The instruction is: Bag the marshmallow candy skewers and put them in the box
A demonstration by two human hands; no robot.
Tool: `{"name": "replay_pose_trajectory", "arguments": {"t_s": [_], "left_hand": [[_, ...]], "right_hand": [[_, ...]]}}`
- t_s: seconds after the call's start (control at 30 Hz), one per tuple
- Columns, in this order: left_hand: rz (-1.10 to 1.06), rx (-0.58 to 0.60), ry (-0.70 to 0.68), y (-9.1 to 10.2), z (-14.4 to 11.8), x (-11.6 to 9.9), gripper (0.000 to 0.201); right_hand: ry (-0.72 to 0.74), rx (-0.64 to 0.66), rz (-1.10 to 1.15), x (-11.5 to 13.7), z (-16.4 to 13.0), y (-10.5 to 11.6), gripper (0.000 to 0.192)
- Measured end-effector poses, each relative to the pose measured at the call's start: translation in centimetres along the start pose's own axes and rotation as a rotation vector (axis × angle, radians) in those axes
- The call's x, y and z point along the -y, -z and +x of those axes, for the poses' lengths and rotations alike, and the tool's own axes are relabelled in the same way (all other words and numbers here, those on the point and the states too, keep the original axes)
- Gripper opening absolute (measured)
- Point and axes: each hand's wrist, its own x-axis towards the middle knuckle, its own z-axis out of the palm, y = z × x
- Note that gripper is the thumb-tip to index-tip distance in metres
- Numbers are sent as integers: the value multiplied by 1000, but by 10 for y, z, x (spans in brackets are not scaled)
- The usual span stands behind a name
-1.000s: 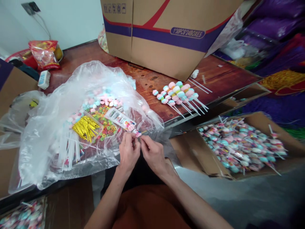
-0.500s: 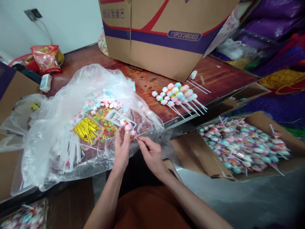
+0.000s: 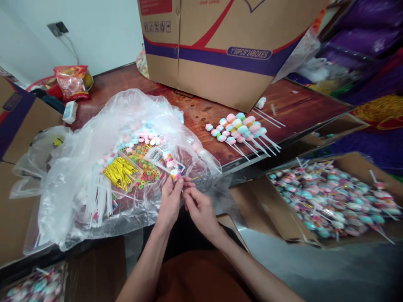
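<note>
head view — both hands pinch candy packet (image 3: 170, 161) at table edge (image 3: 252, 161)

Your left hand (image 3: 171, 200) and right hand (image 3: 198, 205) meet at the table (image 3: 302, 105) edge, pinching a wrapped candy stick (image 3: 168, 161). Beside it lie gold ties (image 3: 121, 173) in a clear bag (image 3: 78, 167). Bare candy sticks (image 3: 241, 128) lie near the big box (image 3: 226, 46).

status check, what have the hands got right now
Left hand and right hand together at table edge, pinching one wrapped candy stick. Gold twist ties just left of it. Nothing between the hands.
</note>
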Motion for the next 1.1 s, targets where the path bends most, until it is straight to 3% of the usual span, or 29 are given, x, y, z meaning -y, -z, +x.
{"name": "replay_pose_trajectory", "arguments": {"t_s": [0.17, 0.3, 0.4, 0.47, 0.57, 0.63, 0.7, 0.8, 0.83, 0.97, 1.1], "left_hand": [[-78, 32, 8, 6, -1, 1, 32], [-1, -35, 20, 12, -2, 4, 41], [199, -36, -28, 18, -3, 7, 40], [439, -1, -143, 23, -5, 8, 36], [743, 95, -329, 32, -10, 8, 33], [793, 184, -368, 37, -14, 7, 30], [723, 254, -311, 40, -19, 4, 30], [521, 255, -166, 43, -24, -1, 28], [453, 236, -135, 43, -25, -3, 25], [168, 55, -41, 36, -22, -8, 48], [-30, -56, 51, 27, -12, -11, 39]], "right_hand": [[2, -4, 69, 3, 3, -3, 28], [-9, -6, 132, 6, 2, -3, 30], [-43, 7, 207, 8, 5, -3, 28], [-64, 12, 228, 9, 7, -2, 27], [-47, -2, 216, 9, 11, 1, 29], [-32, -14, 207, 9, 11, 3, 30], [-29, -11, 208, 9, 11, 5, 30], [-29, 10, 178, 8, 8, 5, 28], [-26, 10, 157, 7, 7, 4, 27], [4, 4, 88, 4, 4, -1, 24], [18, 34, 51, 4, -1, -6, 25]]}}
